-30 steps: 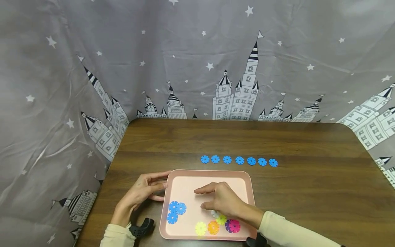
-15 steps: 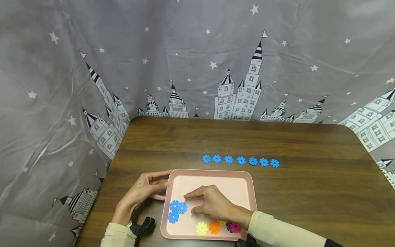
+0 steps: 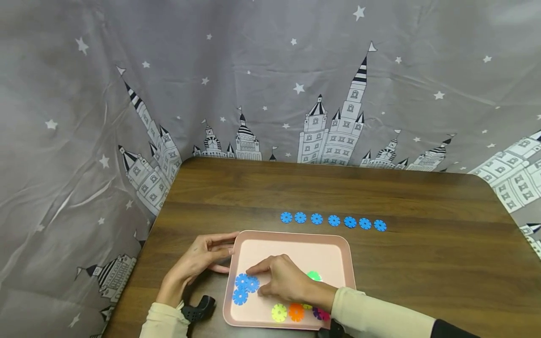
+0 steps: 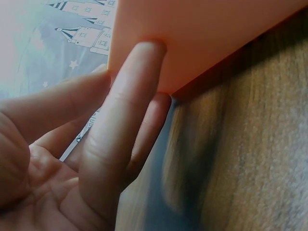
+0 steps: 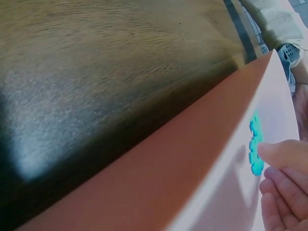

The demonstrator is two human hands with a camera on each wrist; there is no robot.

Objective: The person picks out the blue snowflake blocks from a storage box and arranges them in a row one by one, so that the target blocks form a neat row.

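A pink tray (image 3: 296,245) lies on the wooden table. My left hand (image 3: 195,258) rests its fingertips against the tray's left side, near the far corner; in the left wrist view one finger (image 4: 125,110) presses on the outer wall. Inside the tray, my right hand (image 3: 287,280) reaches over to three overlapping blue notched plastic discs (image 3: 240,296). Its index fingertip is right at the edge of the upper discs, with the thumb nearer and apart from it. The right wrist view shows the thumb (image 5: 279,153) overlapping the discs, which look teal there.
Several blue notched discs (image 3: 334,220) form a row on the table beyond the tray. Along the tray's near side lie yellow (image 3: 279,312), orange (image 3: 296,312) and pink (image 3: 324,315) discs, with a green disc (image 3: 314,275) behind my right wrist. A patterned grey curtain (image 3: 262,61) hangs behind.
My right hand has moved left across the tray to the blue discs, uncovering the green disc. My left hand stays at the tray's side. The head view has shifted slightly.
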